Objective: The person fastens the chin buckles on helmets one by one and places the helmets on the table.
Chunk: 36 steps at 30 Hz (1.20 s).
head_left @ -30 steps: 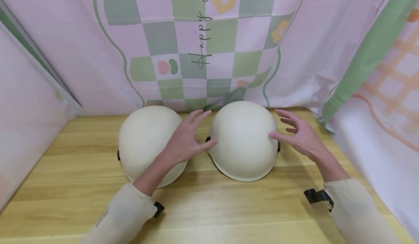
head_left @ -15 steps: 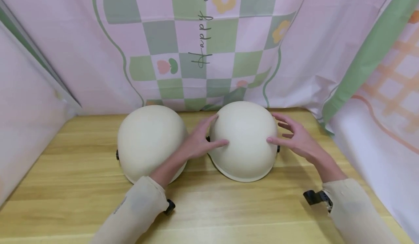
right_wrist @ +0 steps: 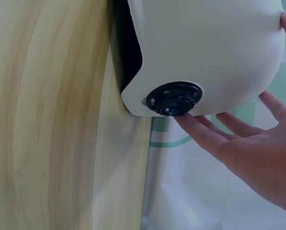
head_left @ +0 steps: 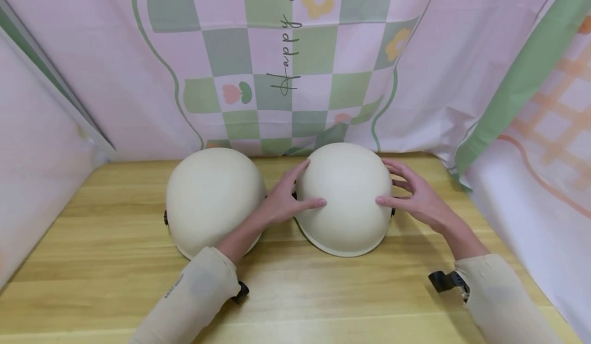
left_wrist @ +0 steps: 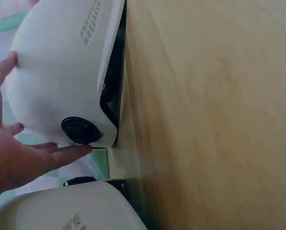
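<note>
Two cream helmets sit dome up, side by side on the wooden table. My left hand [head_left: 279, 201] and my right hand [head_left: 422, 198] hold the right-hand helmet [head_left: 348, 200] from its two sides. Both thumbs lie on the front of its shell, and the other fingers reach round the sides. In the left wrist view, fingers touch the shell beside a round black side knob [left_wrist: 80, 130]. A matching knob [right_wrist: 175, 98] shows in the right wrist view, with a fingertip against it. The helmet's rim rests on the table.
The left-hand helmet [head_left: 210, 195] stands close by, under my left forearm. The wooden table [head_left: 323, 303] ends at a patterned curtain [head_left: 314, 90] behind the helmets. More cloth hangs at the left and right. Both wrists carry small black camera mounts.
My left hand has moved right, from above the gap between the helmets onto the right-hand helmet. My right hand has closed in on its other side. The helmets have not moved.
</note>
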Available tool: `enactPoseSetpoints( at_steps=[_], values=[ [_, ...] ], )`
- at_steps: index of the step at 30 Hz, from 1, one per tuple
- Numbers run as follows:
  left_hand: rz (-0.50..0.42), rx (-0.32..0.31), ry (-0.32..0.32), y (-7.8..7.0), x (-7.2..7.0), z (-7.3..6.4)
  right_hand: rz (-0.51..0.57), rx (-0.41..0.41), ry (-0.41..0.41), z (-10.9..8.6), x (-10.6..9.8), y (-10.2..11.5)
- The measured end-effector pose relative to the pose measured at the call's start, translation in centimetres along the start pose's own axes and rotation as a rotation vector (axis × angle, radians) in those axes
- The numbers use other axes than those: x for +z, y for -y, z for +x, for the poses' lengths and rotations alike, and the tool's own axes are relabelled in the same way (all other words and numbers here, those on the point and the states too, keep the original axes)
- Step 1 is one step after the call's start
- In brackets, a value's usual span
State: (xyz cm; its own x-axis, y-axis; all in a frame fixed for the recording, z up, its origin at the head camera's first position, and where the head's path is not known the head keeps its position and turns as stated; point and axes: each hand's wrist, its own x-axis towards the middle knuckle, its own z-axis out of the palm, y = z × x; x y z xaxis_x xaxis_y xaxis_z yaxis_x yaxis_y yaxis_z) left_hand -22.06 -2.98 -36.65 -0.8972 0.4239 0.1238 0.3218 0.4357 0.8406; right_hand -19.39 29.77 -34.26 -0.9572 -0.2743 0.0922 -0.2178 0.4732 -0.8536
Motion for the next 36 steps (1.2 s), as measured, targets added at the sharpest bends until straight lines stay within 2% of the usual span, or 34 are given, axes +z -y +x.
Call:
enactPoseSetpoints(
  at_steps=[5,8,11,14,17,23,26,31,36],
  values=[
    [0.003,-0.026,-0.023,0.0,0.1,0.0,-0.006,0.001,-0.002,-0.1,-0.1,0.0],
    [-0.009,-0.102,-0.027,-0.1,0.1,-0.2,-0.006,0.006,-0.001,-0.1,-0.1,0.1],
    [-0.068,-0.19,-0.005,-0.1,0.1,-0.4,-0.005,0.011,-0.002,-0.1,-0.1,0.0],
    [-0.131,-0.229,0.018,-0.2,0.0,-0.5,-0.006,0.014,-0.001,-0.1,-0.1,0.0],
    [-0.175,-0.227,0.022,-0.2,0.1,-0.6,-0.009,0.015,-0.004,-0.1,-0.1,0.0],
    [-0.217,-0.236,-0.017,0.0,0.3,-0.7,-0.025,0.013,-0.019,-0.1,0.2,0.3],
    [-0.213,-0.234,-0.05,-0.1,0.4,-0.7,-0.044,-0.006,-0.021,-0.1,0.3,0.4],
    [-0.179,-0.194,-0.121,-0.5,0.5,-0.5,-0.059,-0.035,-0.033,-0.3,0.6,0.4],
    [-0.158,-0.168,-0.148,-1.2,0.4,-0.4,-0.031,-0.054,-0.074,-0.7,0.9,0.4]
  ],
)
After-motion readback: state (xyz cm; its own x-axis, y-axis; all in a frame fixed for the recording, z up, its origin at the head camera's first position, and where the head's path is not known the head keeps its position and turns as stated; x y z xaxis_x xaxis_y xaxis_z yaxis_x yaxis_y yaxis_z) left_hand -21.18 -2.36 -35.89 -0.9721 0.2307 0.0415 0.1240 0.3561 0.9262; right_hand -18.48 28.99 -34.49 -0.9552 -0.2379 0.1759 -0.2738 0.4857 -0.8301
